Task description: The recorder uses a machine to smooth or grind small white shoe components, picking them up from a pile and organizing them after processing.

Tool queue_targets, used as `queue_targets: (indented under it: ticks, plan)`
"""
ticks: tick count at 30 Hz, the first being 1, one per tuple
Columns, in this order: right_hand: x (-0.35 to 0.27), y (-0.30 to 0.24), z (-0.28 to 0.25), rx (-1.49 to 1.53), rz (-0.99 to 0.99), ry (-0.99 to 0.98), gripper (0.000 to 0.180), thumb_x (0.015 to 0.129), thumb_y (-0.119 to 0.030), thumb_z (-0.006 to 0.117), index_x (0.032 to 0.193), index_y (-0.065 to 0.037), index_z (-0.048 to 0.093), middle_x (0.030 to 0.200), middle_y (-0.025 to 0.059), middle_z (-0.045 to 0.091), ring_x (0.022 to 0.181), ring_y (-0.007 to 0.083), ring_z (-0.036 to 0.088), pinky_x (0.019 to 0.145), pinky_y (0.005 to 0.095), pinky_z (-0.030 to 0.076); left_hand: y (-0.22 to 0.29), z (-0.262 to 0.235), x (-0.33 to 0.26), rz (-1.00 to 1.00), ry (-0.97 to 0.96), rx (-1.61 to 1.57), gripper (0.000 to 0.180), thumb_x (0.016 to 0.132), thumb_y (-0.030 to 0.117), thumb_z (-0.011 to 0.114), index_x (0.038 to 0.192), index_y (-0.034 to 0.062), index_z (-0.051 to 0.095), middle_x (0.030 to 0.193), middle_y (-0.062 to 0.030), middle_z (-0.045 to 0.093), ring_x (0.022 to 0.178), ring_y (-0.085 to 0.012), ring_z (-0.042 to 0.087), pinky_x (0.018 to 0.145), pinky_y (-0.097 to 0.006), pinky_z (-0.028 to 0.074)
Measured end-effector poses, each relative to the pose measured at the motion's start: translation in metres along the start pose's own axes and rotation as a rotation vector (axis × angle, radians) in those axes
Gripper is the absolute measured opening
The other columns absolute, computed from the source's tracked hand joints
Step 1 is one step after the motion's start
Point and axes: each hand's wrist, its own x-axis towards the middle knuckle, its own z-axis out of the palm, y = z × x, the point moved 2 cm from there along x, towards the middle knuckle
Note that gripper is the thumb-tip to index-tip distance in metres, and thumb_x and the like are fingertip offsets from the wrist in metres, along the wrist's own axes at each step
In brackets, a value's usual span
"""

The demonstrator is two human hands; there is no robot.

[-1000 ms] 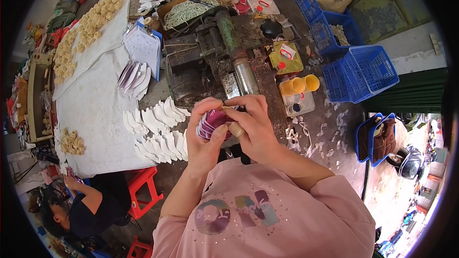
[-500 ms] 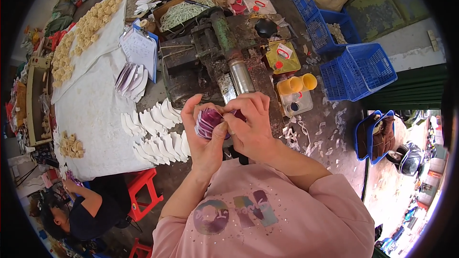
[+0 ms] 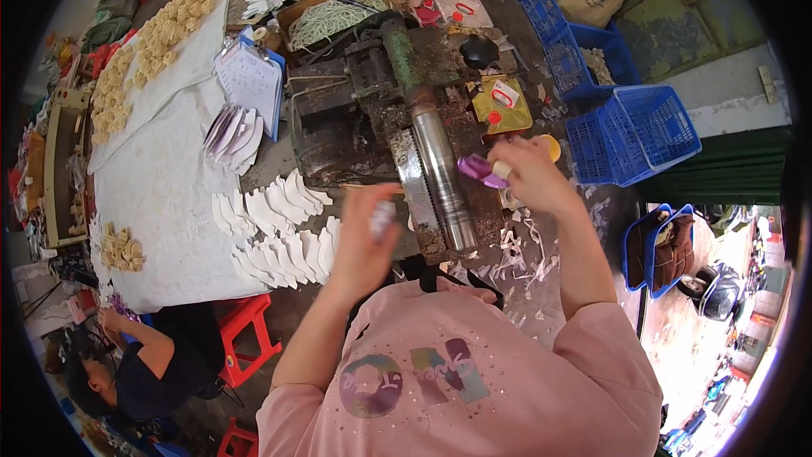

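Observation:
My left hand [image 3: 365, 233], smeared by motion, is closed around a small white-and-purple bundle [image 3: 382, 218] just left of the machine's metal roller [image 3: 437, 161]. On the roller's far right side, my right hand [image 3: 534, 176] grips a shiny purple piece [image 3: 482, 171] that points toward the roller. A small cream-coloured bit [image 3: 502, 170] shows by its fingertips; I cannot make out what it is. That hand hides part of the orange cups, and one cup [image 3: 551, 148] peeks out beside it.
Rows of white curved cut pieces [image 3: 283, 256] stand on the white-covered table [image 3: 169, 195]. Nearby lie fanned pale pieces [image 3: 234, 139] and a clipboard [image 3: 254, 85]. Blue crates [image 3: 630, 131] line the right. Another person [image 3: 161, 364] sits at the lower left near a red stool [image 3: 249, 343].
My hands, together on a fanned purple stack before, have parted. The right has moved right and away from me with a purple piece; the left stays near the roller with a bundle.

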Motion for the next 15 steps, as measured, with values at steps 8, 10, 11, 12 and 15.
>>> queue_targets:
  ticks: [8,10,11,12,15]
  plan:
    - [0.014,-0.017,0.016,0.161,-0.198,0.413,0.021,0.074,0.002,0.058,0.093,-0.006,0.063,0.090,0.0111,0.061,0.089,0.0292,0.057,0.081,0.0367,0.042,0.011,0.024,-0.001,0.005,-0.125,0.044,0.055,0.074,-0.008,0.061,0.125,0.0024,0.043,0.127,-0.0188,0.036,0.117,-0.0392,0.042,0.094,-0.039,0.042]
    - [0.011,-0.015,0.012,0.273,-0.088,0.424,0.020,0.076,-0.001,0.062,0.096,-0.003,0.063,0.091,0.0122,0.060,0.089,0.0276,0.057,0.080,0.0350,0.044,0.010,0.011,-0.002,-0.042,-0.120,-0.072,0.047,0.075,-0.006,0.060,0.118,0.0044,0.049,0.121,-0.0148,0.042,0.114,-0.0343,0.045,0.095,-0.036,0.040]
    - [0.010,-0.014,0.014,0.349,-0.012,0.402,0.020,0.077,-0.003,0.063,0.097,-0.002,0.062,0.092,0.0121,0.060,0.089,0.0261,0.058,0.081,0.0344,0.044,0.004,0.000,-0.004,-0.058,-0.098,-0.062,0.047,0.075,-0.006,0.060,0.118,0.0044,0.049,0.121,-0.0148,0.042,0.114,-0.0343,0.045,0.095,-0.036,0.040]
    - [0.009,-0.009,0.018,0.357,0.005,0.379,0.020,0.079,-0.004,0.062,0.100,-0.001,0.061,0.094,0.0107,0.058,0.089,0.0234,0.057,0.081,0.0323,0.044,-0.006,-0.010,-0.007,-0.020,-0.038,-0.038,0.046,0.073,-0.008,0.059,0.116,0.0042,0.050,0.120,-0.0142,0.044,0.114,-0.0324,0.045,0.096,-0.035,0.039]
    - [0.007,-0.006,0.025,0.389,0.050,0.350,0.022,0.080,-0.004,0.061,0.102,-0.001,0.060,0.095,0.0104,0.057,0.088,0.0233,0.057,0.082,0.0312,0.043,-0.053,-0.064,-0.019,0.039,0.174,0.002,0.046,0.068,-0.012,0.056,0.111,0.0046,0.054,0.115,-0.0127,0.050,0.114,-0.0279,0.048,0.098,-0.035,0.037]
